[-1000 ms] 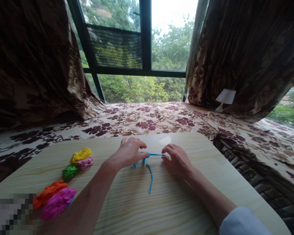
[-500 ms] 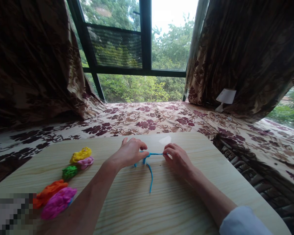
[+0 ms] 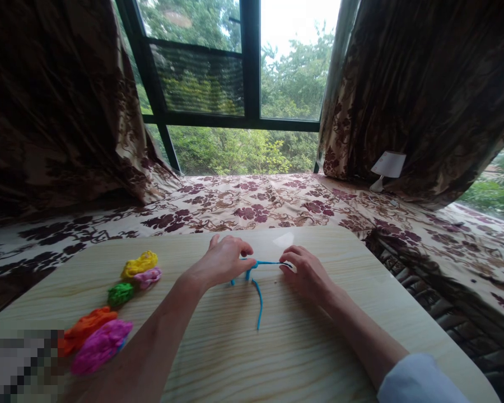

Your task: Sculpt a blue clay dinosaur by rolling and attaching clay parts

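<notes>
A thin blue fuzzy cord (image 3: 259, 296) lies on the light wooden table (image 3: 277, 358), one stretch pulled taut between my two hands and a loose tail trailing toward me. My left hand (image 3: 223, 260) pinches the cord's left part, fingers curled over it. My right hand (image 3: 304, 271) pinches the cord's right end between thumb and fingers. Both hands rest low on the tabletop, a short gap apart.
Fuzzy bundles lie at the table's left: yellow (image 3: 138, 264), pale pink (image 3: 148, 276), green (image 3: 119, 293), orange (image 3: 86, 330) and magenta (image 3: 101, 346). A floral cloth (image 3: 256, 207) covers the ledge behind, with a small white lamp (image 3: 385, 169), curtains and a window.
My right hand has shifted slightly left along the cord and tightened its pinch. The left hand and the bundles have stayed in place.
</notes>
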The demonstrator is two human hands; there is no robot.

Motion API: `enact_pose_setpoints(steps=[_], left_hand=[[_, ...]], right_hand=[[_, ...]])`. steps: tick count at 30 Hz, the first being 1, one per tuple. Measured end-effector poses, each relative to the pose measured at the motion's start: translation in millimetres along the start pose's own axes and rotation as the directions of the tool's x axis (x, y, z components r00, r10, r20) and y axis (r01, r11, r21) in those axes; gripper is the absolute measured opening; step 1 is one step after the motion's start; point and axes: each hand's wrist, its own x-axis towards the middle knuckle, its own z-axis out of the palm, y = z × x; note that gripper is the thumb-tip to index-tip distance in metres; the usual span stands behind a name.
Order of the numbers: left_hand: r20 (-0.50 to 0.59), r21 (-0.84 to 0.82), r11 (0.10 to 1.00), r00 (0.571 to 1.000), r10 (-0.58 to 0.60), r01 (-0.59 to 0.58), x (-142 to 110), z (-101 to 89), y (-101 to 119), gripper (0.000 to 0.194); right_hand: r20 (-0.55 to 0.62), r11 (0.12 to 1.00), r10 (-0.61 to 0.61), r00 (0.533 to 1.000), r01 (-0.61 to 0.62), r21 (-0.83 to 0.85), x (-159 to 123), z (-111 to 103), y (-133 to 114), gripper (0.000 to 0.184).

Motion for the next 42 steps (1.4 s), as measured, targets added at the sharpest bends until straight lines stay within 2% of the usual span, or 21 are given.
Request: enact_pose_setpoints(steps=[14,19,27,31,35,42], left_hand=[[-0.008,-0.017,1.000,1.000,-0.001,0.001,0,1.5,0,0.022],[-0.003,-0.013,1.000,1.000,0.006,-0.006,0,2.5,-1,0.024],[0.034,-0.031,0.999,0.999,-0.026,0.027,-1,0.4,1,0.026],[0.033,-0.020,1.000,0.999,-0.023,0.024,-1,-0.2,2,0.027],[0.048,-0.022,0.999,0.998,-0.041,0.042,0,-2.0,3,0.027],[0.036,-0.028,0.999,0.999,-0.019,0.020,-1,-2.5,3,0.025]], right_hand=[[0.025,1.000,0.013,1.000,-0.013,0.000,2,-2,-2,0.010],[0.024,0.999,0.047,0.999,-0.047,-0.019,0,-7,2,0.022],[0.048,0.998,0.057,0.997,-0.056,-0.022,-2,-13,10,0.010],[0.066,0.999,0.046,0.997,-0.046,-0.009,-1,-15,11,0.014],[0.067,0.998,0.060,0.996,-0.060,-0.004,-1,-17,13,0.011],[0.067,0.996,0.084,0.994,-0.084,0.001,-4,-16,14,0.019]])
